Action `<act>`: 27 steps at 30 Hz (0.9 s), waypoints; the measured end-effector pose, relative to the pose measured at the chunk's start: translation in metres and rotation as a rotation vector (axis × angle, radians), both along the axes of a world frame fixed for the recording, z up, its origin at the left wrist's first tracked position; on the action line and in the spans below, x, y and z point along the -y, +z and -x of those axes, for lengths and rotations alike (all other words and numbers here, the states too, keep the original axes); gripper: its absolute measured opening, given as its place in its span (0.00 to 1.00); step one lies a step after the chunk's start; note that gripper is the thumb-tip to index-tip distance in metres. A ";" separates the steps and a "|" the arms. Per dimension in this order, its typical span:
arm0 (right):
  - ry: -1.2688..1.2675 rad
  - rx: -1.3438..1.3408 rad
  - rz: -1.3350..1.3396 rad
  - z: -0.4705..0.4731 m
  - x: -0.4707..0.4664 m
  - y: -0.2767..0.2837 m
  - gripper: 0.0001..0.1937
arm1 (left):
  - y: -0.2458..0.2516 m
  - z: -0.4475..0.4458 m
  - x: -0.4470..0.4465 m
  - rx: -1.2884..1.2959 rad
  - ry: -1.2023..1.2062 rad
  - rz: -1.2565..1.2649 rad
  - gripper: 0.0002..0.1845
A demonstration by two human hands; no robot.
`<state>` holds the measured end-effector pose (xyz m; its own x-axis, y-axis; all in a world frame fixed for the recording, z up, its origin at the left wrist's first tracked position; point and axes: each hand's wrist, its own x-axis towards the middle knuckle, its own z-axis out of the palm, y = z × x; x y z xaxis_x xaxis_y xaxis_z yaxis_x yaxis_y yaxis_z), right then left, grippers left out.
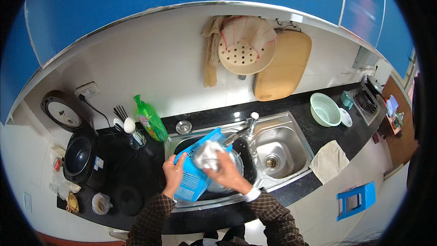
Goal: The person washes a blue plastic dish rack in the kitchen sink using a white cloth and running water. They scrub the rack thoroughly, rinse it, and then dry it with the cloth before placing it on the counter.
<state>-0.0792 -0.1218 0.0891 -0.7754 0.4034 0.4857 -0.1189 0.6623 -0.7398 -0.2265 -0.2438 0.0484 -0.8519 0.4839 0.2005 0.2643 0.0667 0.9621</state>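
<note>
Over the left sink basin, a blue slotted plastic basket [191,179] is tilted up. My left hand [173,174] grips its left rim, thumb over the edge. My right hand [227,173] holds a white cloth [208,155], blurred, against or just above the basket's inside; I cannot tell whether they touch. Partly hidden under the basket and my right hand, a clear bowl [238,162] sits in the black drain basket [251,164] of the left basin. The chrome faucet [239,135] points its spout toward the cloth.
A bare steel basin [273,150] lies to the right, with a beige cloth [329,161] over the counter edge. A green detergent bottle [150,119], a utensil holder [137,140] and an open rice cooker [80,157] stand left. Farther right are a pale green basin [324,111] and gas stove [367,104].
</note>
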 end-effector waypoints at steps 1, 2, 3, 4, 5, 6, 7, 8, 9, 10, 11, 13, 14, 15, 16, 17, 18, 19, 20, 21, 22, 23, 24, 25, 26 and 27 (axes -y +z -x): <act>-0.019 -0.011 -0.019 0.009 0.013 0.002 0.25 | -0.009 -0.002 -0.004 -0.030 -0.025 0.041 0.14; -0.036 -0.017 -0.007 0.022 0.027 -0.003 0.25 | -0.014 -0.008 -0.009 0.059 -0.085 -0.199 0.11; -0.070 -0.020 -0.002 0.031 0.032 -0.014 0.25 | -0.016 -0.012 -0.011 0.058 -0.090 -0.188 0.10; -0.126 0.031 -0.009 0.036 0.034 -0.030 0.25 | -0.017 -0.010 -0.009 0.048 -0.081 -0.174 0.09; -0.173 0.093 0.059 0.040 0.026 -0.040 0.25 | -0.017 -0.009 -0.008 0.038 -0.071 -0.161 0.09; -0.214 0.161 0.128 0.041 0.017 -0.050 0.25 | -0.013 -0.014 -0.007 -0.008 -0.023 -0.076 0.12; -0.250 0.236 0.198 0.039 0.008 -0.063 0.26 | -0.007 -0.020 -0.006 0.020 -0.046 -0.078 0.13; -0.251 0.216 0.171 0.039 -0.005 -0.081 0.26 | 0.001 -0.025 -0.006 0.049 -0.069 -0.080 0.14; -0.266 0.195 0.143 0.037 -0.021 -0.100 0.27 | 0.006 -0.029 -0.007 0.078 -0.107 -0.084 0.16; -0.265 0.170 0.111 0.035 -0.029 -0.104 0.27 | 0.007 -0.029 -0.005 0.134 -0.097 -0.118 0.19; -0.243 0.239 0.195 0.036 -0.039 -0.107 0.28 | 0.008 -0.028 -0.005 0.148 -0.104 -0.100 0.18; -0.234 0.246 0.167 0.036 -0.050 -0.110 0.28 | 0.010 -0.023 -0.005 0.180 -0.134 -0.060 0.18; -0.264 0.275 0.179 0.034 -0.049 -0.112 0.28 | 0.006 -0.019 -0.008 0.116 -0.141 -0.075 0.19; -0.284 0.303 0.196 0.037 -0.038 -0.103 0.28 | 0.003 -0.019 -0.008 0.074 -0.119 -0.059 0.19; -0.311 0.322 0.208 0.042 -0.031 -0.094 0.28 | 0.003 -0.018 -0.009 0.024 -0.103 -0.049 0.19; -0.295 0.142 0.166 0.046 -0.021 -0.097 0.26 | 0.004 -0.018 -0.010 -0.025 -0.088 -0.041 0.19; -0.240 0.103 0.213 0.049 -0.008 -0.080 0.24 | 0.007 -0.018 -0.010 -0.031 -0.075 -0.036 0.20; -0.186 0.068 0.262 0.047 0.007 -0.059 0.22 | 0.012 -0.019 -0.009 -0.034 -0.062 -0.028 0.20; -0.182 0.045 0.192 0.047 0.015 -0.050 0.21 | 0.014 -0.019 -0.009 -0.040 -0.051 -0.022 0.20; -0.176 0.019 0.122 0.047 0.022 -0.043 0.20 | 0.014 -0.018 -0.008 -0.027 -0.044 -0.023 0.20; -0.170 -0.006 0.053 0.048 0.025 -0.039 0.19 | 0.012 -0.017 -0.006 -0.014 -0.037 -0.024 0.20; -0.165 0.041 0.088 0.048 0.025 -0.036 0.19 | 0.011 -0.015 -0.004 -0.001 -0.028 -0.023 0.20; -0.157 0.090 0.123 0.047 0.024 -0.034 0.19 | 0.014 -0.014 0.000 0.017 -0.028 -0.032 0.20; -0.155 0.139 0.152 0.043 0.020 -0.033 0.20 | 0.020 -0.015 0.002 0.036 -0.035 -0.047 0.19; -0.209 0.144 0.159 0.044 0.008 -0.057 0.21 | 0.024 -0.016 0.004 0.054 -0.040 -0.062 0.19; -0.265 0.146 0.191 0.042 -0.006 -0.080 0.22 | 0.024 -0.012 0.006 0.050 -0.061 -0.065 0.19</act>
